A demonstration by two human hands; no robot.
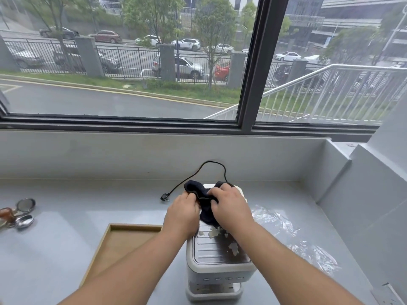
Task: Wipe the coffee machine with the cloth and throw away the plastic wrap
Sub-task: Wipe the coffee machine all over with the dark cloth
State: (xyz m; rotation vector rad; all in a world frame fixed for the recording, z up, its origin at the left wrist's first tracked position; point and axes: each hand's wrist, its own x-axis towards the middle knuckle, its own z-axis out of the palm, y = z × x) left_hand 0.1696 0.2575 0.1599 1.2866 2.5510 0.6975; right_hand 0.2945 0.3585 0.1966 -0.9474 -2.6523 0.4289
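While it hangs above the coffee machine (pixel 217 249), the cloth (pixel 203 202) is clenched in both closed hands, left hand (pixel 182 213) and right hand (pixel 231 208).

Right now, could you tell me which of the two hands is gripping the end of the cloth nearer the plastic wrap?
The right hand: it grips the dark cloth on the side toward the plastic wrap; the left hand is toward the wooden tray.

No legible txt, labels or nos. anywhere; coffee machine (pixel 217 256) buttons too small to read.
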